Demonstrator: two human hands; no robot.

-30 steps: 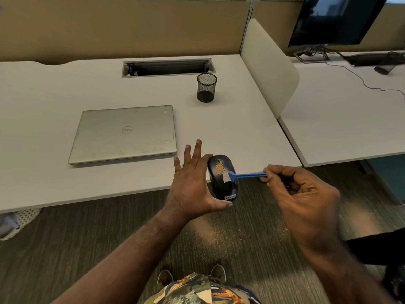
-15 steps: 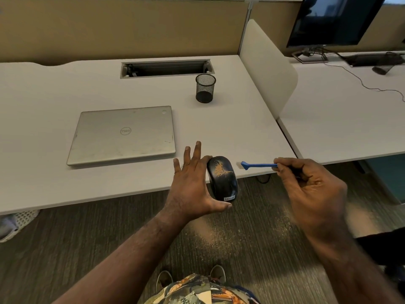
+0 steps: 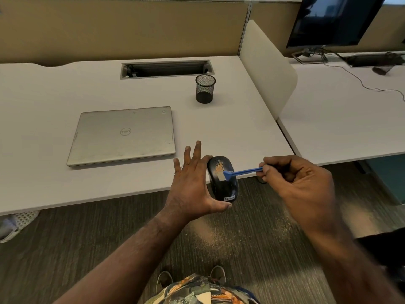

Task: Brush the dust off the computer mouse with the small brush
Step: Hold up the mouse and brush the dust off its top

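The computer mouse [image 3: 223,178], black with a small white label at its near end, is held in the air just past the near edge of the white desk [image 3: 43,119], above the carpeted floor [image 3: 87,227]. We see orange-tan dust on its far upper surface. The left hand [image 3: 192,187] holds it from the left: the thumb curls under the near end, while the other fingers [image 3: 196,150] stand straight and spread (how the index finger meets the far end we cannot tell). The right hand [image 3: 300,183] pinches the handle of the small blue brush [image 3: 243,172] between curled fingers and thumb. The brush lies nearly level, its pale bristle tip touching the top of the mouse at the near edge of the dust patch. We note a scatter of the same dust on the floor below the hands. On the desk, well left of the mouse, lies a closed silver laptop [image 3: 122,134]; farther back stands a black mesh cup [image 3: 205,88]. A monitor [image 3: 333,20] stands on the neighbouring desk at far right.
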